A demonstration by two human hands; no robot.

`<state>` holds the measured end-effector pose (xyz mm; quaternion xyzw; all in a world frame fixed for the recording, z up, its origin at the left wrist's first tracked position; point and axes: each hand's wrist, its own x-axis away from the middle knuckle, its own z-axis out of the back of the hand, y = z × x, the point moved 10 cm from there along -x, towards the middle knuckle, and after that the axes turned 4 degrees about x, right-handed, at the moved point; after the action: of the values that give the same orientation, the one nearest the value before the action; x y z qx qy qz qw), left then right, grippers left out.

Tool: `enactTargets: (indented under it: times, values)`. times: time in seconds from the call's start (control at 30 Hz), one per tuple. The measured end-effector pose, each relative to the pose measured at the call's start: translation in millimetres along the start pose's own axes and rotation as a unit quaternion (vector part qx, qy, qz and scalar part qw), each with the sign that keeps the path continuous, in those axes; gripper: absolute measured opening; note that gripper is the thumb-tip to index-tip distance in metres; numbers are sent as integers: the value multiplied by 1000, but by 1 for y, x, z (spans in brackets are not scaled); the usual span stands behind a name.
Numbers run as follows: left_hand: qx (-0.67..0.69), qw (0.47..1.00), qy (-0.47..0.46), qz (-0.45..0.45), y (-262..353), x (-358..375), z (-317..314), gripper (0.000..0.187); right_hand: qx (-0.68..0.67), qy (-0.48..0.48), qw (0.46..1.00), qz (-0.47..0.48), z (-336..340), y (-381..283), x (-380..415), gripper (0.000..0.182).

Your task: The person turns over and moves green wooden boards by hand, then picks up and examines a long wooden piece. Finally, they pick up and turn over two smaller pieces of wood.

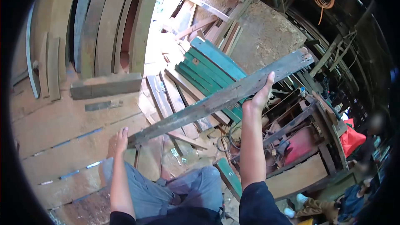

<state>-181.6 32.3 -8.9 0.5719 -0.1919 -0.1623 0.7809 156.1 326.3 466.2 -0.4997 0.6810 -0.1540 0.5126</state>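
A long, weathered wooden plank [200, 107] slants across the view in front of me, its far right end raised. My right hand [261, 93] grips it near that end, thumb along the face and the other fingers mostly hidden behind the wood. At the lower left end, my left hand [119, 141] is closed against the plank's tip with the thumb pointing up; part of its grip is hard to see. Beyond the plank lie green painted boards [208, 68], partly covered by it.
Tall boards [110, 29] lean at the left, with a thick wood block [106, 86] before them. Loose planks [160, 96] lie on the floor ahead. A cluttered wooden frame [308, 141] stands at right, near a red bag [352, 138]. Another person [352, 200] is at lower right.
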Motion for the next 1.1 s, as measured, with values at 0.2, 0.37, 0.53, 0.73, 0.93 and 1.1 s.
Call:
enactTargets:
  times: [0.2, 0.37, 0.53, 0.73, 0.93, 1.1]
  values:
    - [109, 923, -33, -368, 232, 50, 9, 70, -87, 42, 993, 65, -52, -14, 15, 57]
    - [51, 853, -68, -515, 424, 115, 16, 93, -11, 14, 998, 63, -119, -15, 31, 76]
    - [-8, 820, 30, -572, 449, 131, 56, 64, -29, -208, 975, 71, -156, -16, 58, 78]
    - [132, 866, -60, -478, 429, 87, 98, 54, -17, -387, 920, -67, -189, 70, 93, 54]
    - [106, 879, -35, -464, 431, 72, 101, 54, -20, -369, 929, -32, -209, 85, 95, 59]
    - [113, 874, -21, -472, 431, 60, 93, 54, -15, -373, 927, -28, -214, 102, 88, 60]
